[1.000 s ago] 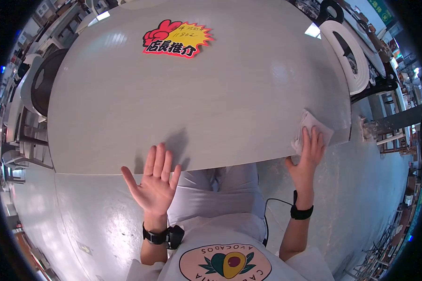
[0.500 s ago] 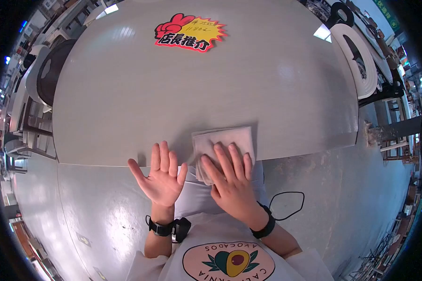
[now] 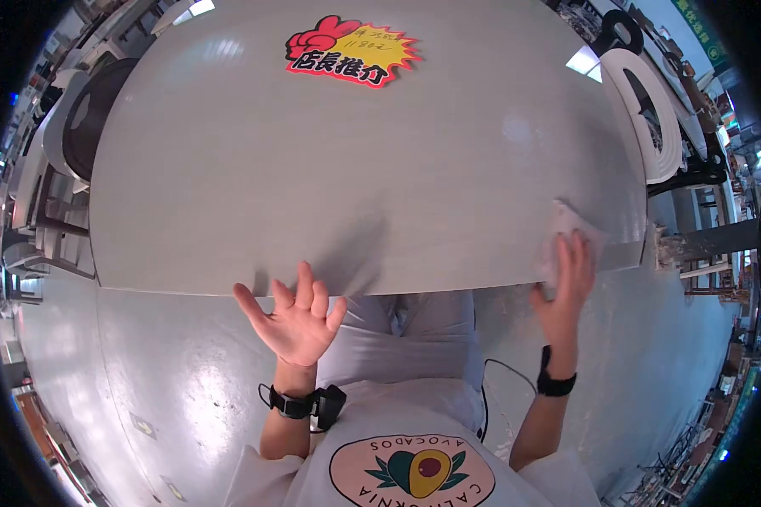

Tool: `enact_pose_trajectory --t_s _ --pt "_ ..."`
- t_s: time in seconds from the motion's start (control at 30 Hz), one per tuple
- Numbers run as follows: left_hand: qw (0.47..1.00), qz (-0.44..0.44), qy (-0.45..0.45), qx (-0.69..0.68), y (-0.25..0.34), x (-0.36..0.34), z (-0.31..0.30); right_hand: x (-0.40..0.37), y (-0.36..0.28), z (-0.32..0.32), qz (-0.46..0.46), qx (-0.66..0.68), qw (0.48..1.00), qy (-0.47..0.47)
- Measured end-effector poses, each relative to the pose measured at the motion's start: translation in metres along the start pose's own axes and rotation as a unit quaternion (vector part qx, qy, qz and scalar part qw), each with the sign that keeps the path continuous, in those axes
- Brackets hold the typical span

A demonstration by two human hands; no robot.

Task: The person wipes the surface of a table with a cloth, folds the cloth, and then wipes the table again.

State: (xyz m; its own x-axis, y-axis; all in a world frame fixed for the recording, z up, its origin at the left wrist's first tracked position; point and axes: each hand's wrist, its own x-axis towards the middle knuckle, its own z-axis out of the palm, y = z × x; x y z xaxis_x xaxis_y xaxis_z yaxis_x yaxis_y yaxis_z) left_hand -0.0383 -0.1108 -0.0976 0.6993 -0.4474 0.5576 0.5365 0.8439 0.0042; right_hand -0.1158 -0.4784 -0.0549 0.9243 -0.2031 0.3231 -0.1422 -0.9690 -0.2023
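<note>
A folded pale cloth (image 3: 573, 224) lies on the grey tabletop (image 3: 313, 169) near its right front corner, blurred by motion. My right hand (image 3: 565, 283) is on top of it, fingers stretched over the fabric and holding it against the surface. Part of the cloth is hidden under that hand. My left hand (image 3: 296, 325) is held palm up at the table's front edge, fingers spread, with nothing in it. A black band circles each wrist.
A red and yellow starburst sign (image 3: 351, 52) lies at the table's far side. White chairs stand at the right (image 3: 643, 114) and a dark-backed chair (image 3: 97, 118) at the left. A black cord (image 3: 511, 370) hangs beside my right leg.
My right hand has slid the cloth from the front middle of the table to the right front corner. My left hand stays nearly in place, its fingers slightly more bent.
</note>
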Motion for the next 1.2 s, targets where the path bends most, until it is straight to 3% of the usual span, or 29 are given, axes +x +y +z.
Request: enact_pose_trajectory --t_s 0.17,0.23,0.3,0.47,0.5,0.57,0.63,0.77,0.8,0.87,0.9,1.0,1.1,1.2 --pt "1.0 -0.002 0.011 0.012 0.001 -0.003 0.0 0.007 0.05 -0.002 0.023 -0.014 0.999 0.041" --pt "0.999 -0.004 0.026 0.031 0.002 -0.002 0.004 0.01 0.022 -0.002 0.02 -0.025 0.999 0.029" --pt "0.996 0.005 0.06 0.068 0.002 -0.001 0.009 0.011 -0.025 -0.007 0.011 -0.01 0.999 -0.042" --pt "0.963 0.083 0.181 0.18 -0.008 0.016 0.043 0.005 -0.16 0.0 -0.154 0.145 0.965 -0.158" --pt "0.942 0.089 0.2 0.256 -0.01 0.017 0.048 0.002 -0.181 0.005 -0.197 0.178 0.949 -0.168" --pt "0.881 0.029 0.194 0.432 -0.013 0.025 0.062 -0.007 -0.212 0.024 -0.257 0.239 0.928 -0.127" --pt "0.781 -0.032 0.198 0.591 -0.012 0.031 0.071 -0.005 -0.219 0.026 -0.29 0.282 0.906 -0.129" --pt "0.753 -0.117 0.231 0.605 -0.01 0.043 0.078 0.015 -0.194 0.003 -0.313 0.366 0.853 -0.201" --pt "0.72 -0.133 0.226 0.642 -0.013 0.045 0.075 0.017 -0.181 -0.002 -0.32 0.394 0.834 -0.215" --pt "0.65 -0.164 0.215 0.711 -0.022 0.051 0.068 0.016 -0.156 -0.011 -0.234 0.426 0.856 -0.175" --pt "0.586 -0.152 0.2 0.771 -0.029 0.056 0.069 0.016 -0.142 -0.014 -0.191 0.441 0.863 -0.155" --pt "0.426 -0.131 0.084 0.891 -0.037 0.067 0.062 0.015 -0.094 -0.008 -0.098 0.352 0.931 0.003" --pt "0.312 -0.122 0.076 0.939 -0.041 0.066 0.052 0.018 -0.059 0.001 0.018 0.289 0.952 0.099" --pt "0.148 -0.095 0.074 0.982 -0.023 0.065 0.048 0.024 -0.032 0.013 0.039 0.211 0.959 0.184"
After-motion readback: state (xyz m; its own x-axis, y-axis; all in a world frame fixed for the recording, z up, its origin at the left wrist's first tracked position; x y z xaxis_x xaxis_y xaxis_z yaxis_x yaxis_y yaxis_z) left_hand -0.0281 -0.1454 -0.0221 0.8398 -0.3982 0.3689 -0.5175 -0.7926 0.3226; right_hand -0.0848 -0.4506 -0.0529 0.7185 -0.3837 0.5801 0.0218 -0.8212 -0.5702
